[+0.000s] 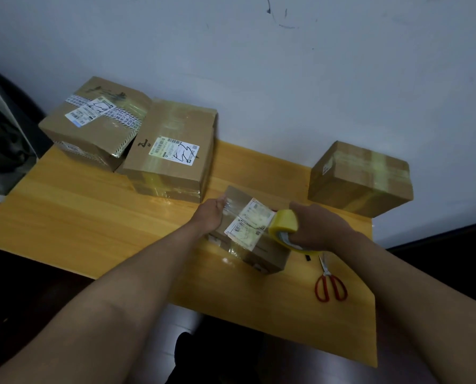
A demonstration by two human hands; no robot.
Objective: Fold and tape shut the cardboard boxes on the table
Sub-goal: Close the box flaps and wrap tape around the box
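Your wooden table (93, 217) carries three taped cardboard boxes well away from your hands: two stacked and leaning together beyond your left hand (173, 151), one standing alone beyond your right (361, 178). Between your hands sits the small box (248, 234) you are working on, its labelled top facing up and its long axis running from your left hand toward your right. Your left hand (210, 214) rests at the box's far-left end, fingers pressing the clear tape down there. Your right hand (317, 228) is curled round the yellow tape roll (284, 225), held just at the box's right edge. The strip looks stretched along that axis, so the pull likely continues rightward and down over the end. The red scissors (331, 284) lie just below your right hand, the nearer one for cutting.
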